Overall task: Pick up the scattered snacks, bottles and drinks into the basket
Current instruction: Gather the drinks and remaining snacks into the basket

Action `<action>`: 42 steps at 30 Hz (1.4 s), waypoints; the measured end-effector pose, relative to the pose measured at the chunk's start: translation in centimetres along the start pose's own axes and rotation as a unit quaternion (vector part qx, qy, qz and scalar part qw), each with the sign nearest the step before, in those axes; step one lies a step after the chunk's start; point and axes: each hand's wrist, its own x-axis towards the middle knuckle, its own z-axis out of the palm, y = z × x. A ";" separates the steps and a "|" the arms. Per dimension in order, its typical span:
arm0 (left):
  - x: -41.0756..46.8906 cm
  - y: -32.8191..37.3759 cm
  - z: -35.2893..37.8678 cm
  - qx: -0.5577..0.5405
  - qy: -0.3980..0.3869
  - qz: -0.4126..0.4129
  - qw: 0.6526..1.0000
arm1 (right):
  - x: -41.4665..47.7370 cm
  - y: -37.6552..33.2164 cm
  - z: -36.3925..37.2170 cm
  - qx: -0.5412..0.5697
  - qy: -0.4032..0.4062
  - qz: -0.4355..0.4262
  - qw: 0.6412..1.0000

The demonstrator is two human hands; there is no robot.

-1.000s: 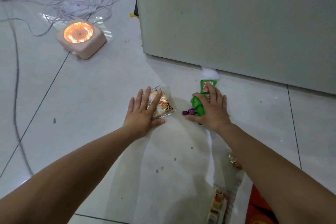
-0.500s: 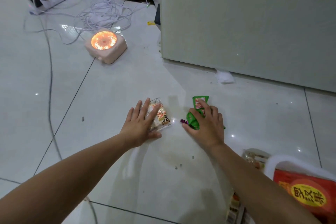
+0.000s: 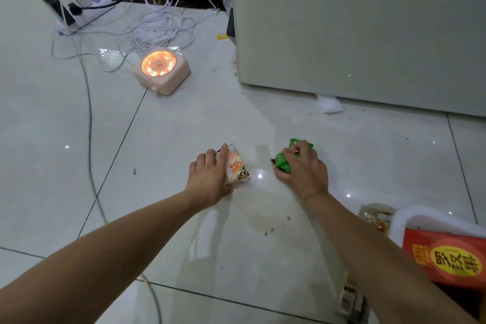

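Note:
On the white tiled floor, my left hand (image 3: pixel 210 179) grips a pale snack packet (image 3: pixel 238 166) with orange print, fingers curled round its left edge. A short way to the right, my right hand (image 3: pixel 302 168) is closed over a crumpled green snack packet (image 3: pixel 282 160), which it partly hides. The white basket (image 3: pixel 410 216) shows only its rim at the lower right, with a red packet (image 3: pixel 452 258) inside. A clear snack bag (image 3: pixel 376 216) lies just left of the basket, and another packet (image 3: pixel 349 297) sits under my right forearm.
A grey cabinet (image 3: pixel 368 29) stands at the back right with a white scrap (image 3: pixel 328 105) at its foot. A glowing pink heater (image 3: pixel 161 70) sits at the back left. Tangled white cables (image 3: pixel 157 26), a power strip (image 3: pixel 79 13) and a long cord (image 3: pixel 89 123) cross the floor on the left.
Both hands have gone from lying over the packets to curling round them. The camera has pulled back and to the right, bringing the basket further into view.

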 end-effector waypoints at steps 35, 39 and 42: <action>-1.9 27.6 -10.0 -0.142 0.026 0.345 0.927 | -14.2 20.9 -29.2 -0.098 0.143 0.344 0.923; -5.9 35.4 -8.8 -0.140 -0.064 0.478 0.864 | -22.8 23.7 -31.8 -0.138 0.126 0.413 0.891; -8.9 39.1 -6.9 -0.112 -0.092 0.550 0.822 | -28.2 24.2 -32.4 -0.151 0.103 0.445 0.877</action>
